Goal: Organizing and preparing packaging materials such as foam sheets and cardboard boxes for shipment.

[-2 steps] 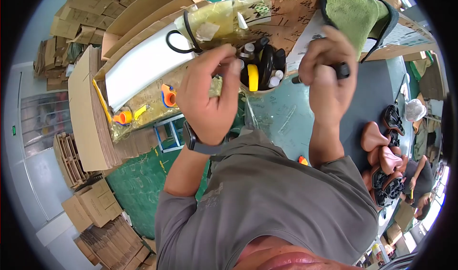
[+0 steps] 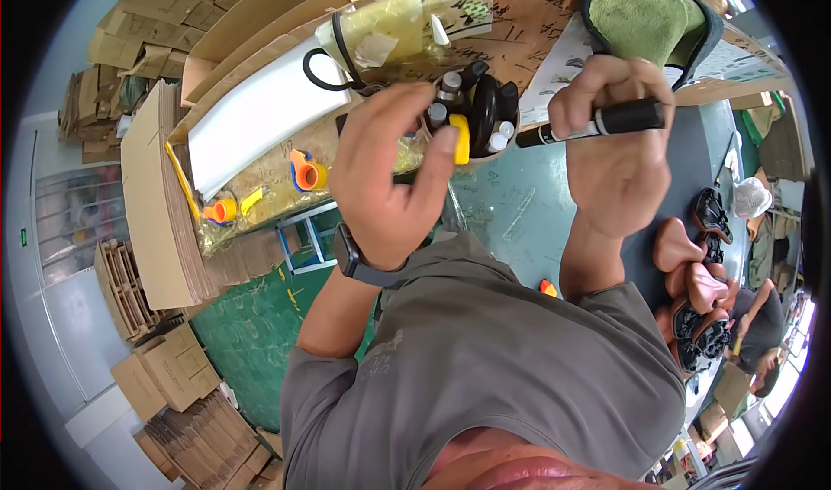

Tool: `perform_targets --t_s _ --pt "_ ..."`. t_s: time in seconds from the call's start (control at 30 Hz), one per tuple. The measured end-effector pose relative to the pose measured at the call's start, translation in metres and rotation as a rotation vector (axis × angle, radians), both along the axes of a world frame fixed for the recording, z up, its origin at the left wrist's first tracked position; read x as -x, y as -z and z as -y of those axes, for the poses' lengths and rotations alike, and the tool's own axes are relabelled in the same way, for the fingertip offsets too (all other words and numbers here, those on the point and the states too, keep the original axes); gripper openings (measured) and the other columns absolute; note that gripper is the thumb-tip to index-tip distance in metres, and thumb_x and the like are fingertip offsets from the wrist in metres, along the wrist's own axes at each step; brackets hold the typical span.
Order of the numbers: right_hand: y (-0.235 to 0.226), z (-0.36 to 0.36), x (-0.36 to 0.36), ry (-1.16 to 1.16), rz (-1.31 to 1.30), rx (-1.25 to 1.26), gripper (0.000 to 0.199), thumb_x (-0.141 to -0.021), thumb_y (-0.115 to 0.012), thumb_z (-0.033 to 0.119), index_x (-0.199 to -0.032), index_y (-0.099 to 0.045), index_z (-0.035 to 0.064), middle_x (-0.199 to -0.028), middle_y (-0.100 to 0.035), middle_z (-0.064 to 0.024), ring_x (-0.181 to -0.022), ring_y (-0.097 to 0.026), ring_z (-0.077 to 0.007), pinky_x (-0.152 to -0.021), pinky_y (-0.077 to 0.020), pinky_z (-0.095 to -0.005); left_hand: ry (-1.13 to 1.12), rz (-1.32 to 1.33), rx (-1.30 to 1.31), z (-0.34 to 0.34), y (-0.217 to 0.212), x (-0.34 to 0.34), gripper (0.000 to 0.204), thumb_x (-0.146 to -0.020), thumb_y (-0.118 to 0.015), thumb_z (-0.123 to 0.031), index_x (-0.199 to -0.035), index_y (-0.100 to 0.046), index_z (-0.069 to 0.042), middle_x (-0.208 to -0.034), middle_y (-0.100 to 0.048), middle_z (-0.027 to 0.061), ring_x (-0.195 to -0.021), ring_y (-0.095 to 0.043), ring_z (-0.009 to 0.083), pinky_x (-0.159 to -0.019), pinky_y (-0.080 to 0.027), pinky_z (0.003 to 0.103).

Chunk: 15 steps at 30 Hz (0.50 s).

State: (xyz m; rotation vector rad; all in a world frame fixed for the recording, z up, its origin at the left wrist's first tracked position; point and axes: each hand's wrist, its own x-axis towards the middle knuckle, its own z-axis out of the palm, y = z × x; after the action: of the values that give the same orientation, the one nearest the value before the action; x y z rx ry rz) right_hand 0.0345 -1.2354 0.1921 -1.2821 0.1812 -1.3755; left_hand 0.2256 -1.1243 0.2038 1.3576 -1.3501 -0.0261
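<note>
My left hand (image 2: 389,174) is raised in front of a round holder (image 2: 474,113) packed with markers and a yellow utility knife (image 2: 460,139). Its fingers are apart and curl around the holder's left side; I see nothing held in them. A dark watch sits on that wrist. My right hand (image 2: 616,165) is closed on a black marker (image 2: 606,122), held level with its tip pointing left toward the holder. Both hands hover above a teal table (image 2: 519,213).
A green cloth (image 2: 640,9) lies on cardboard sheets behind the hands. Orange tape dispensers (image 2: 307,174) and a white board (image 2: 260,118) lie to the left. Brown saddle-shaped parts (image 2: 684,256) and another person (image 2: 753,325) are at the right. Flat cardboard boxes (image 2: 173,377) are stacked at the lower left.
</note>
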Motion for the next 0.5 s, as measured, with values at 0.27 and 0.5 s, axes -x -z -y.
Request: perform_targets --t_s 0.27,0.5 --pt "-0.012 0.001 -0.022 -0.001 0.381 0.074 0.029 -0.117 -0.046 0.021 -0.144 -0.046 0.0104 -0.117 -0.061 -0.0200 -0.088 -0.056 -0.0227 -0.080 -0.0537 -0.0476 0.031 0.382 -0.042 -0.004 -0.015 0.000 0.039 -0.078 -0.090 -0.012 -0.112 -0.076 -0.001 -0.109 -0.072 0.0133 -0.097 -0.068 0.0347 -0.085 -0.056 0.043" --pt "-0.022 0.001 -0.027 0.343 -0.013 0.385 0.038 -0.110 -0.064 0.030 -0.124 -0.062 -0.0049 -0.123 -0.064 -0.0183 -0.108 -0.062 -0.0216 -0.088 -0.0492 -0.0326 -0.026 0.182 0.129 -0.004 0.001 -0.006 0.027 -0.082 -0.090 -0.004 -0.106 -0.078 -0.003 -0.099 -0.070 0.0109 -0.086 -0.068 0.0267 -0.068 -0.054 0.035"
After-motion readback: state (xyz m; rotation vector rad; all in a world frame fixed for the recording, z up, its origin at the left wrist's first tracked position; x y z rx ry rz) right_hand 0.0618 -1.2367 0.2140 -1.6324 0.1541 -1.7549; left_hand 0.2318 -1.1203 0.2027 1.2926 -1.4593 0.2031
